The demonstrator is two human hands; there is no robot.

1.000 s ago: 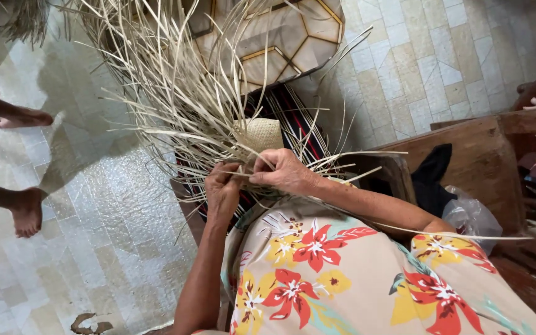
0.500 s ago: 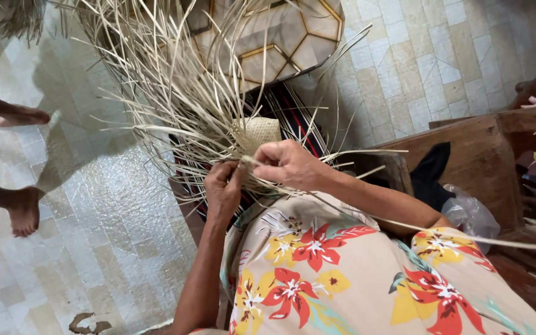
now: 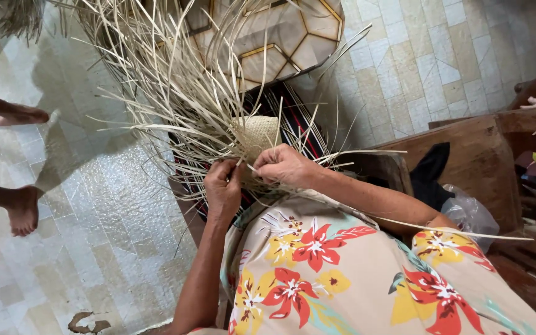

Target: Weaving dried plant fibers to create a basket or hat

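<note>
**Right hand drops back onto the weave**

Since half a second ago the right hand (image 3: 288, 166) has come down from its raised pull and now sits close against the left hand (image 3: 223, 186). Both pinch thin pale straw strips (image 3: 181, 105) at the edge of the small woven patch (image 3: 257, 131), which rests over the person's lap on striped cloth (image 3: 293, 118). Loose strips fan up and left. Someone's bare feet (image 3: 23, 211) stand on the tiled floor (image 3: 113, 205).

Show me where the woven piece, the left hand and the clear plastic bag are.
woven piece (image 3: 257, 131): head view, on the finished woven patch.
left hand (image 3: 223, 186): head view, on the back of the hand.
clear plastic bag (image 3: 471, 216): head view, on its crumpled side.
</note>
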